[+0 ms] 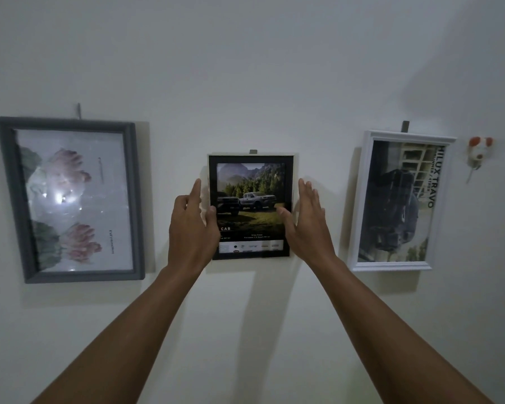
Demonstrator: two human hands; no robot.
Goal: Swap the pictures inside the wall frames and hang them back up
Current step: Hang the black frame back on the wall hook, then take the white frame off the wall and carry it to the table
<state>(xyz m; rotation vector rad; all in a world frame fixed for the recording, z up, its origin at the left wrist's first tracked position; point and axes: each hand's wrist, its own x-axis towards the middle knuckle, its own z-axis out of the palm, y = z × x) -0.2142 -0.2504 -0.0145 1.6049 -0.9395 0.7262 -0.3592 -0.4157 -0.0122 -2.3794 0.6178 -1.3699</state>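
Observation:
Three frames hang on a pale wall. In the middle is a small black frame (250, 158) with a picture of pickup trucks before mountains. My left hand (191, 221) holds its left edge, thumb on the front and fingers along the side. My right hand (306, 217) lies at its right edge with straight fingers, the thumb touching the glass. On the left hangs a large grey frame (70, 199) with a pink flower print turned sideways. At the right a white frame (400, 199) holds a dark truck poster, also sideways.
Each frame hangs from a small hook: a hook (78, 110) above the grey frame, a hook (253, 151) above the black one, a hook (405, 126) above the white one. A small orange and white ornament (480, 151) is fixed to the wall at the far right.

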